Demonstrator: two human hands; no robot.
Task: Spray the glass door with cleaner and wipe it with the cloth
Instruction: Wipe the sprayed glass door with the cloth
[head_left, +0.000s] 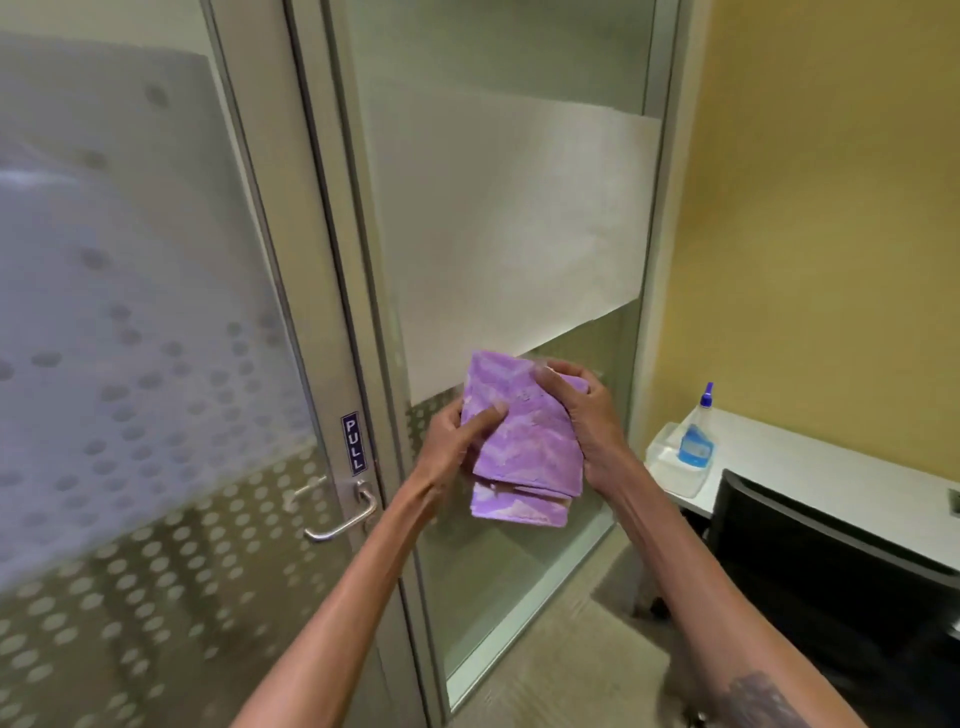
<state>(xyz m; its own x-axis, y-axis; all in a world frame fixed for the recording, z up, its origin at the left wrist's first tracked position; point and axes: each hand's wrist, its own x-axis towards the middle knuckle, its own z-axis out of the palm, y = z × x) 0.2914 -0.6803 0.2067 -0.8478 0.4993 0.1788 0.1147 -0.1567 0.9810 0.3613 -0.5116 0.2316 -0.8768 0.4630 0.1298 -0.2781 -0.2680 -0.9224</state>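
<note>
A: Where, the folded purple microfibre cloth (524, 441)?
B: Centre, gripped by left hand (457, 441) at nine o'clock, right hand (582, 415) at two o'clock, before frosted, dotted glass door (130, 364).
A: And the cleaner?
B: Blue-capped clear plastic bottle (697, 436), three o'clock, on white desk (810, 467).

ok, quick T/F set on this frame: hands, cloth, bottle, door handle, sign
1. Both hands hold the purple cloth. True: the left hand and the right hand grip it from either side.
2. The cloth is spread out flat on the glass. False: it is folded in layers and held in front of the glass panel.
3. The cleaner bottle is in the right hand. False: it stands on the white desk, by a clear container.
4. The door handle is left of the cloth. True.
5. The sign above the handle reads PUSH. False: it reads PULL.
</note>
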